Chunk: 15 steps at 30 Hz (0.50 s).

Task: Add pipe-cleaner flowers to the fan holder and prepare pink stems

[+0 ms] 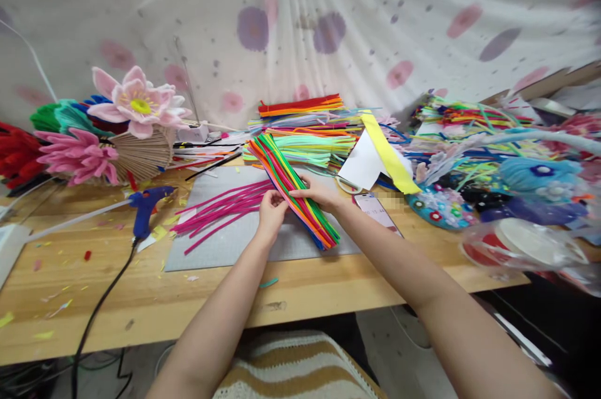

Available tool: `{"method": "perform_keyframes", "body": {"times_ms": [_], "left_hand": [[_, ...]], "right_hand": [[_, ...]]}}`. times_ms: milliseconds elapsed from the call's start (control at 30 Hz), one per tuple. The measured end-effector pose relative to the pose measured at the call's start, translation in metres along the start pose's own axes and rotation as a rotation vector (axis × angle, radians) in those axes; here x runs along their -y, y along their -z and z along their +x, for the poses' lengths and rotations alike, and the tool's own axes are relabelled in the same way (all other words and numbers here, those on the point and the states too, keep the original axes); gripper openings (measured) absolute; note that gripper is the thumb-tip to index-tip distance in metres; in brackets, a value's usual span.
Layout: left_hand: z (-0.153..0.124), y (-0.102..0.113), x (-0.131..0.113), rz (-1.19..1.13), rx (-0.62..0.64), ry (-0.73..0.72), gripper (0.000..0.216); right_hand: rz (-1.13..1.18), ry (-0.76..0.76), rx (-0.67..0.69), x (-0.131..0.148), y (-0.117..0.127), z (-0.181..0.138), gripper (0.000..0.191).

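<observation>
A tied bundle of multicoloured pipe cleaners (pixel 305 198) is held at a slant above the grey mat (pixel 244 248). My right hand (pixel 320 193) grips it from the right, thumb over the top and the other fingers mostly hidden behind it. At the bundle's left edge, my left hand (pixel 272 214) is closed in a pinch; its fingertips are partly hidden against the pipe cleaners. Loose magenta pipe cleaners (pixel 225 208) lie spread on the mat just left of that hand, some passing behind it.
A blue glue gun (pixel 149 208) with a black cord stands left of the mat. Fluffy flowers (pixel 138 101) rise behind it. More pipe cleaner bundles (pixel 300 148) are stacked at the back. A phone (pixel 375 211) lies right of my right hand; decorations and a clear plastic package (pixel 521 245) crowd the right.
</observation>
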<state>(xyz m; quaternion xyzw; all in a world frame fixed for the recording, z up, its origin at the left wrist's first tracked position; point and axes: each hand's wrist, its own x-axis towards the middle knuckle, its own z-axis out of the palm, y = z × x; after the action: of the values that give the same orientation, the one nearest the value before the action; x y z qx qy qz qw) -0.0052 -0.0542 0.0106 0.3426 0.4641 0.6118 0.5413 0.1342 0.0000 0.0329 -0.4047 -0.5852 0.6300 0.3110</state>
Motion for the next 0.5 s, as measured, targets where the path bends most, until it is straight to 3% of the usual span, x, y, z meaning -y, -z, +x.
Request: {"method": "perform_keyframes", "body": {"times_ms": [133,300,500], "left_hand": [[-0.002,-0.002,-0.004,-0.076,-0.064,0.052,0.033],[0.002,0.0,-0.004,-0.007,-0.055,0.001,0.037],[0.008,0.005,-0.001,0.32,-0.198,-0.291,0.024]], "right_hand": [[0.017,-0.036,-0.004,0.0,0.003,-0.002,0.059],[0.089,-0.047,0.019,0.005,0.005,-0.003,0.059],[0.114,-0.079,-0.002,0.006,0.003,-0.006,0.051]]}}
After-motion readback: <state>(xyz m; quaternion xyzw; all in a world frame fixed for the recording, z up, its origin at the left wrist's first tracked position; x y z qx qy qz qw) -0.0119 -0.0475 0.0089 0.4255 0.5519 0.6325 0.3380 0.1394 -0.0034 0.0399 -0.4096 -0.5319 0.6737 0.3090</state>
